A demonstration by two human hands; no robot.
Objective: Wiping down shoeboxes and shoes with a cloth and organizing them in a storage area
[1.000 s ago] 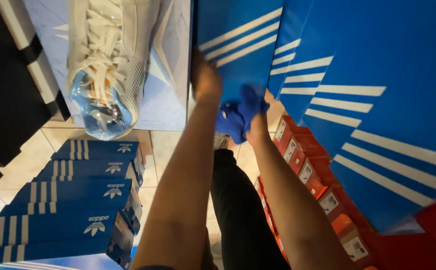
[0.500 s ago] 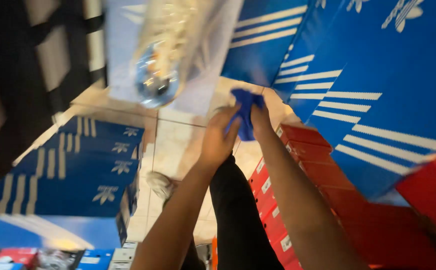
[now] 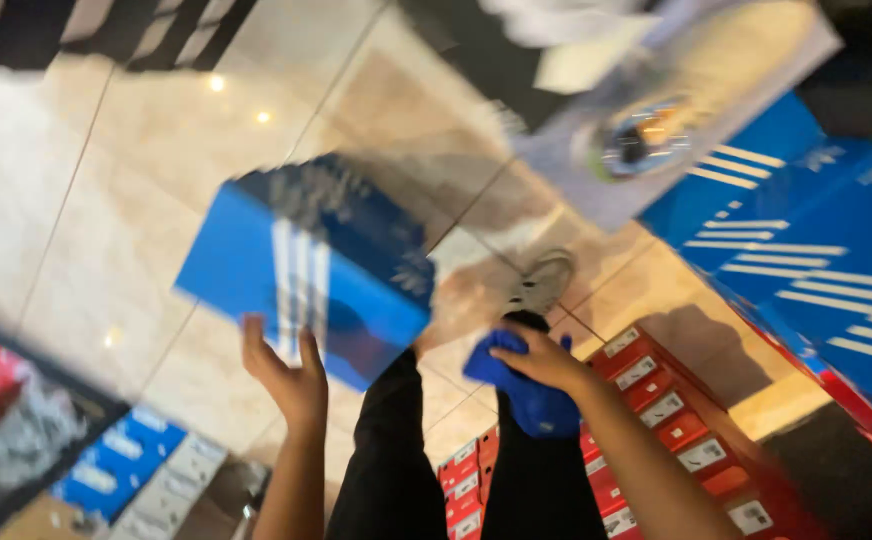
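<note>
Left hand [image 3: 291, 375], fingers spread open, palm up, touches the underside of a blurred blue striped shoebox [image 3: 306, 265]. Right hand [image 3: 546, 362] is closed around a blue cloth [image 3: 521, 395], above red shoeboxes [image 3: 656, 400].

Blue shoebox [image 3: 306, 270] with white stripes; blue cloth [image 3: 526, 395]; red boxes [image 3: 676, 420]; beige floor [image 3: 106, 200].

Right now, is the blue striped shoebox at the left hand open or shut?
Shut, as far as the blur allows: the blue striped cardboard shoebox shows closed faces, tilted above the left hand.
</note>
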